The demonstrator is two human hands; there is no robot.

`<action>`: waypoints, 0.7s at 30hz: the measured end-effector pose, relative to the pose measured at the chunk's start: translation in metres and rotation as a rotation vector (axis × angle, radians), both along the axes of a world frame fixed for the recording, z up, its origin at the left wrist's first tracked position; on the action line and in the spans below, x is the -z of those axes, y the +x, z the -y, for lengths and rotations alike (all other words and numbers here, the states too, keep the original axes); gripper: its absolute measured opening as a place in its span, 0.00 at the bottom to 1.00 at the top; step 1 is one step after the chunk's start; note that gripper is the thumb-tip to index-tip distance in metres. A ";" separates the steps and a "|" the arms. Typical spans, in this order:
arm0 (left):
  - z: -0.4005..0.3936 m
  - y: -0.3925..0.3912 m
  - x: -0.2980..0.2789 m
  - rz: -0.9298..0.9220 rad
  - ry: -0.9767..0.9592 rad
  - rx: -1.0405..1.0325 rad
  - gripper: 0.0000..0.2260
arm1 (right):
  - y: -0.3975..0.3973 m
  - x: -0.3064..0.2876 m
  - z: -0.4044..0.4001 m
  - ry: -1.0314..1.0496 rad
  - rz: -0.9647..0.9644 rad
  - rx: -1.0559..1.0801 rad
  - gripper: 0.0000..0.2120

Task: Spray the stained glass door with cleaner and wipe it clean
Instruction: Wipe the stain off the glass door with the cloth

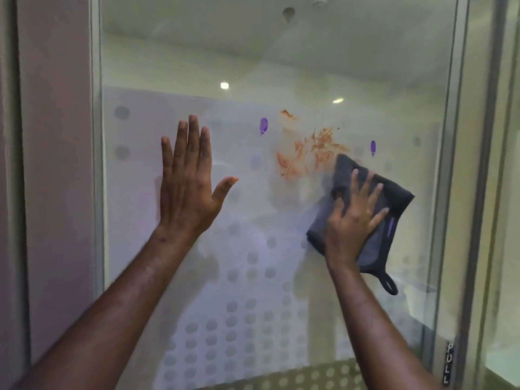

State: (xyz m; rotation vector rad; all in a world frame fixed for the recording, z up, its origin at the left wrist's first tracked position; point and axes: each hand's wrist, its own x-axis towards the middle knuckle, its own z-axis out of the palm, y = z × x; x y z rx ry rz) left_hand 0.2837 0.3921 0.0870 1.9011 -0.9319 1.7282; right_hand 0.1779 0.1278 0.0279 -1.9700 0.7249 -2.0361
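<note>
The glass door fills the view, frosted with grey dots on its lower half. An orange-brown smeared stain sits right of centre. Two small purple marks flank it, one left and one right. My right hand presses a dark grey folded cloth flat against the glass, just below and right of the stain; the cloth's top corner touches the stain's lower edge. My left hand lies flat on the glass to the left, fingers spread, holding nothing. No spray bottle is in view.
A metal door frame runs down the right side, with a "PULL" label near the bottom. A pinkish wall panel stands at the left. Ceiling lights reflect in the glass.
</note>
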 end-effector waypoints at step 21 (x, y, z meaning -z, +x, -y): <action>-0.006 0.007 -0.021 0.001 0.049 -0.140 0.42 | -0.001 -0.103 0.008 -0.061 0.051 -0.079 0.29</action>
